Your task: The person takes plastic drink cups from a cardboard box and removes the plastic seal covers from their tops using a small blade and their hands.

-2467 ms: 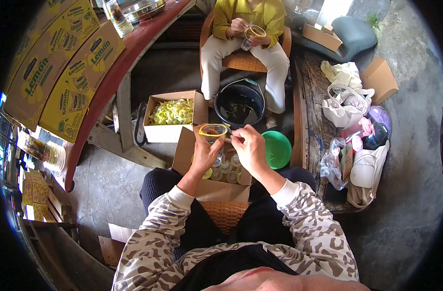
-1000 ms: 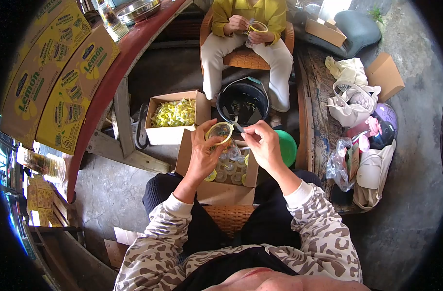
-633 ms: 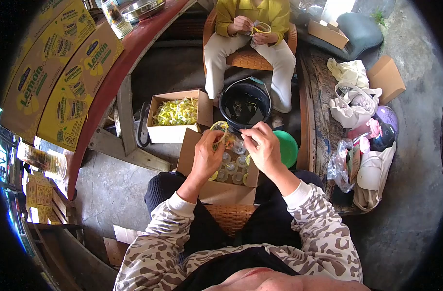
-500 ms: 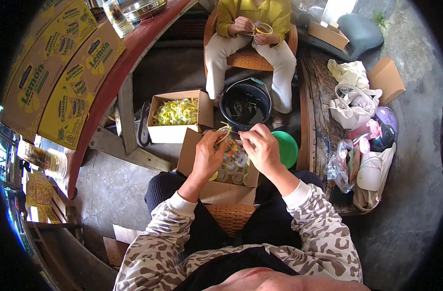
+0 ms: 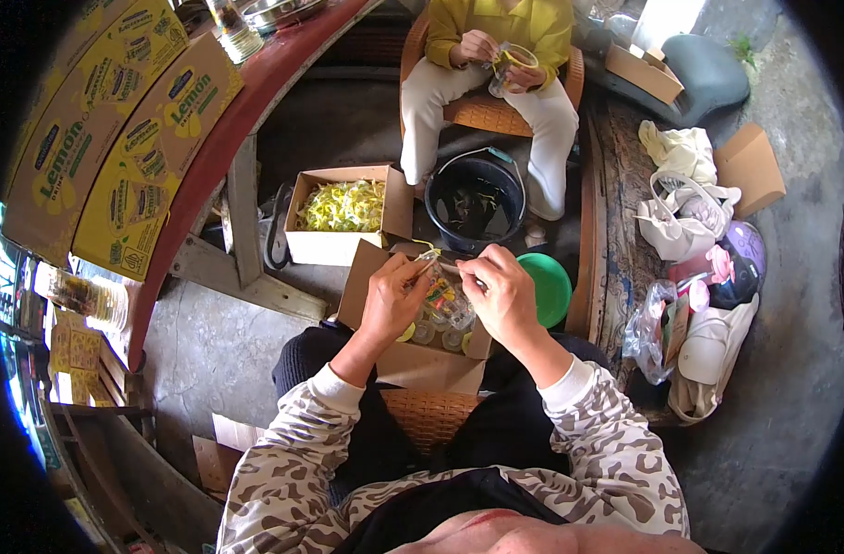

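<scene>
The open carton (image 5: pixel 428 369) sits before me, a black bucket (image 5: pixel 452 242) just beyond it. Above the carton, my left hand (image 5: pixel 392 297) pinches a clear cup (image 5: pixel 447 299) near its rim; my right hand (image 5: pixel 503 288) has fingertips together, on what I cannot tell. The cup tilts, base toward the carton, nearer my left.

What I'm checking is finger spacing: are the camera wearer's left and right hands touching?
Apart: the head view shows a gap between the fingertips of the left hand and right hand.
</scene>
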The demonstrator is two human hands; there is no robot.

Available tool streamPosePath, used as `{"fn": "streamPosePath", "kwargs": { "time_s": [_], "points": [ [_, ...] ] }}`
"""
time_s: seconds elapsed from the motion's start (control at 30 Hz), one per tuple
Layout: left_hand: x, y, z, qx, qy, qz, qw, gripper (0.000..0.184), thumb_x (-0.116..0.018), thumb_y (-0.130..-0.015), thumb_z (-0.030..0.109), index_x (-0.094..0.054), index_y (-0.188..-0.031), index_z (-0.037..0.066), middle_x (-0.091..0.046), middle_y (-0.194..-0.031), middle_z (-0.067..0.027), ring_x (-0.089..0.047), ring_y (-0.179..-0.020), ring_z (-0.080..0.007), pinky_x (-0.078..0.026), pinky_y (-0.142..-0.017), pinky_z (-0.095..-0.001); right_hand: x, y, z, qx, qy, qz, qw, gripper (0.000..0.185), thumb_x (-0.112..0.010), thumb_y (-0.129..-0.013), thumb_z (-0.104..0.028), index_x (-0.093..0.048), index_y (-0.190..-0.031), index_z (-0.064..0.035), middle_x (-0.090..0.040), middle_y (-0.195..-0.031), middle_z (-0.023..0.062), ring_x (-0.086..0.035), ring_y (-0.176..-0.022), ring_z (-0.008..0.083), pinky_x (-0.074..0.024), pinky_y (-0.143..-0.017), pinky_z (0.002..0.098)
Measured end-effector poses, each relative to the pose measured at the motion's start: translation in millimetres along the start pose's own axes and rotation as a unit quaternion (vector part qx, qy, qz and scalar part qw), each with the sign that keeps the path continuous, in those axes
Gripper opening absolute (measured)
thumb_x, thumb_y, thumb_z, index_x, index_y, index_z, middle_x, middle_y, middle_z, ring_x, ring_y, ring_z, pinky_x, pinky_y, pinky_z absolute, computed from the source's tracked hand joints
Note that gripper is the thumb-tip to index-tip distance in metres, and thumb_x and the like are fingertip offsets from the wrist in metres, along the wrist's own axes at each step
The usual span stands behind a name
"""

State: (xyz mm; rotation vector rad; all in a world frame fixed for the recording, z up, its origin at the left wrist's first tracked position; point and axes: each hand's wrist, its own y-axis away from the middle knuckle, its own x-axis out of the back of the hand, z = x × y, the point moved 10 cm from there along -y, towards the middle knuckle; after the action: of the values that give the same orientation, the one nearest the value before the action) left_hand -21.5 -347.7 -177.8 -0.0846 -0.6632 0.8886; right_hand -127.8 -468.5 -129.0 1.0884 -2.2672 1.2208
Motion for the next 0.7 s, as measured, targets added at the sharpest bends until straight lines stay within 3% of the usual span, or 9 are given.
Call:
{"fn": "streamPosePath", "kwargs": {
  "time_s": [0.27,0.33,0.7],
  "points": [
    [2.1,1.5,1.5,0.01,-0.002,0.011,1.0,0.019,-0.069,-0.089,0.008,-0.073,-0.106,0.0,-0.058,-0.076,-0.0104,-0.058,-0.063,-0.0197,-0.046,-0.057,-0.0323,-8.2,-10.5,4.2,-0.025,0.018,-0.04,0.999,0.011,-0.074,-0.076,-0.001,-0.07,-0.085,-0.0061,-0.059,-0.083,0.0049,-0.063,-0.08,0.024,-0.0528,-0.066,0.0367],
    [4.3,5.1,3.0,-0.004,-0.002,0.014,1.0,0.019,-0.07,-0.087,0.006,-0.072,-0.105,-0.002,-0.058,-0.077,-0.011,-0.057,-0.061,-0.0216,-0.046,-0.056,-0.0329,-11.1,-9.1,3.7,-0.024,0.017,-0.039,0.999,0.011,-0.073,-0.076,-0.001,-0.069,-0.084,-0.0063,-0.059,-0.083,0.0056,-0.063,-0.08,0.0242,-0.0531,-0.067,0.0366],
    [19.5,19.0,10.6,0.074,0.096,-0.012,0.993,0.019,-0.068,-0.091,0.01,-0.074,-0.108,0.001,-0.06,-0.078,-0.0092,-0.06,-0.069,-0.0147,-0.047,-0.063,-0.0283,1.7,1.9,-9.7,-0.008,-0.058,0.011,0.998,0.011,-0.075,-0.078,0.002,-0.068,-0.085,-0.0034,-0.061,-0.08,0.0069,-0.064,-0.069,0.0232,-0.0511,-0.059,0.034]
  ]
}}
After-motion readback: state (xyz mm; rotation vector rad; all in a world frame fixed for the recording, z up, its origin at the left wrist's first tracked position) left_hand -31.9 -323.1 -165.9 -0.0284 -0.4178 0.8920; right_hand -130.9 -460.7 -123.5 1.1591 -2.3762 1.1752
